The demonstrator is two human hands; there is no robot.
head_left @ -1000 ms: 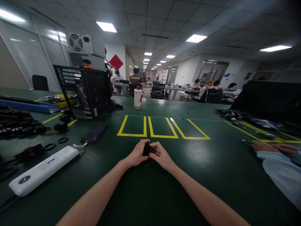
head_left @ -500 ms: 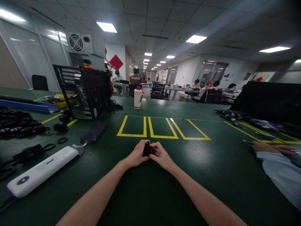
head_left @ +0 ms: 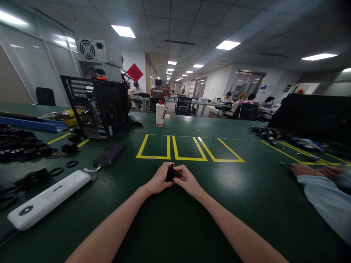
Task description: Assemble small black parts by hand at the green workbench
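Observation:
A small black block-like part point(head_left: 169, 174) is held upright between my two hands, just above or on the green table point(head_left: 175, 226); its kind is hard to make out. My left hand point(head_left: 161, 179) grips it from the left, thumb below and fingers over the top. From the right, my right hand point(head_left: 186, 179) closes on the same part with thumb and fingertips. Both hands hide much of it. Beyond them lie yellow tape frames point(head_left: 189, 159) stuck on the table.
On the left are a white camera-like device point(head_left: 51, 199), black rings point(head_left: 72, 164) and an open computer case point(head_left: 106, 107) with power supplies on top. A white bottle with a red lid point(head_left: 160, 115) stands further back. At right, a co-worker's hands point(head_left: 308, 170) hold a tool.
My hands and the black part stay nearly in place. The view shifts very slightly. On the right, the co-worker's hands have moved a little to the left.

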